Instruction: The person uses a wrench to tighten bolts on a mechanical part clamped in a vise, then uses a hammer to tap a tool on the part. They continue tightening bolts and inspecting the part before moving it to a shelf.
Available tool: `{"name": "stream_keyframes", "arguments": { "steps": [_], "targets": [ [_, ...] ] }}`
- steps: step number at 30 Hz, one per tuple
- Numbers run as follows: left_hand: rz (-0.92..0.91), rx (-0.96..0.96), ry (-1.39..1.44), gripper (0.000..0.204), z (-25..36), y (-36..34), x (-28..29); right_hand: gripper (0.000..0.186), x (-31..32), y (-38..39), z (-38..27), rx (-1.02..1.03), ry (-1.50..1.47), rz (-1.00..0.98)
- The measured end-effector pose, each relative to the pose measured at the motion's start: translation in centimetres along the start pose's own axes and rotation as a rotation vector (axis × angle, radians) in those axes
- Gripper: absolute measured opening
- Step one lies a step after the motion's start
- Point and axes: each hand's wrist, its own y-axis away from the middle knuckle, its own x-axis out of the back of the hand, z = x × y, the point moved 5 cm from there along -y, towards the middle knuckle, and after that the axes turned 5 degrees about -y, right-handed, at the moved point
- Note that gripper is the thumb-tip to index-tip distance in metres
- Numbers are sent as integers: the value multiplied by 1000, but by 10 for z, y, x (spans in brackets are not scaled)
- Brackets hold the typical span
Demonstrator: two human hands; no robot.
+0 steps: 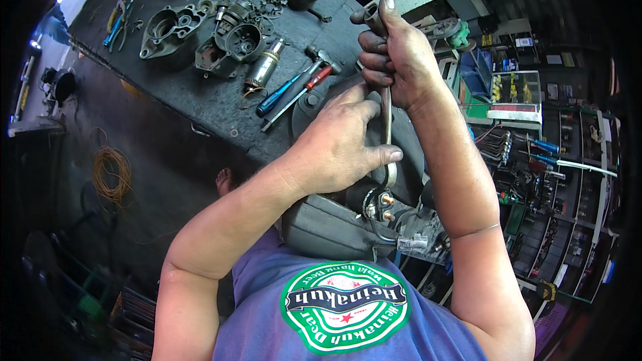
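wrench (pixel 386 117) upright, lengthwise away, ring end down

the person wears a short-sleeved t-shirt (pixel 348 307) of a muted blue-violet colour, with a round green and white emblem printed on the chest and a dark band across its middle. both forearms are bare, with no watch or glove on them. the left hand (pixel 338 147) and right hand (pixel 394 60) are bare too, smeared with dark grime, seemingly grease. a bare foot (pixel 225 180) shows below the left forearm.
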Motion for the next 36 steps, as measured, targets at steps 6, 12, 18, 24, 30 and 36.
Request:
{"name": "stream_keyframes", "arguments": {
  "steps": [6,12,18,24,30,36],
  "targets": [
    [30,29,99,54,-5,-2,0,53,-10,-7,5,20,35,-74],
    [74,-112,27,58,-4,0,-3,57,-11,18,-15,186,59,-29],
    [62,-113,115,51,-3,1,-1,56,-24,24,-18,175,97,-68],
    [98,-203,-6,49,4,2,0,58,-19,32,-30,349,20,-43],
    [53,-130,5,51,0,1,-1,60,-19,37,-28,254,88,13],
    [86,-205,-13,58,3,0,1,62,-15,38,-31,327,87,-28]
  ]
}}
